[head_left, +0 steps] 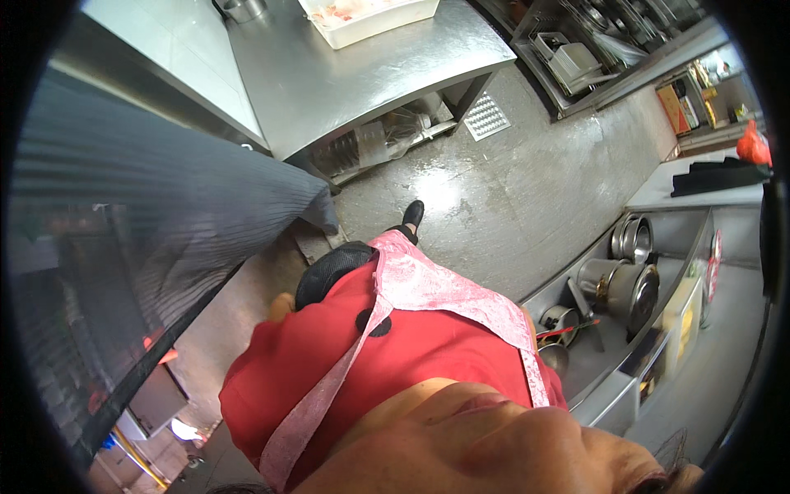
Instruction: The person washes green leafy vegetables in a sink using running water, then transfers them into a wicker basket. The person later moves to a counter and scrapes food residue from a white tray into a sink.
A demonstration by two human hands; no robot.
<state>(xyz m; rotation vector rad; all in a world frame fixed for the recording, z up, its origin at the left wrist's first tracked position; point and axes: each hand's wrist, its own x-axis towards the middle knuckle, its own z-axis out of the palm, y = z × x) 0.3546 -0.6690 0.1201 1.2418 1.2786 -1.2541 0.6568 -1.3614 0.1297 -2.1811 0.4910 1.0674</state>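
Observation:
Neither of my hands is in view; small patches of skin show beside my red shirt [432, 346], perhaps my arms. I wear a pink patterned apron [432, 278] over the shirt. One black shoe [414, 213] stands on the wet grey floor [494, 216]. Ahead of me is a stainless steel table [364, 80]. On it rests a white plastic tub [386, 26] with pale, pinkish food inside, cut off by the top edge. A metal container [245, 9] stands at the table's far left.
A dark pleated curtain [173, 179] hangs close on my left. Stainless pots [629, 290] sit in a metal basin unit [663, 253] to my right. A floor drain grate [487, 117] lies beyond the table's corner. A rack [574, 65] holds containers at upper right.

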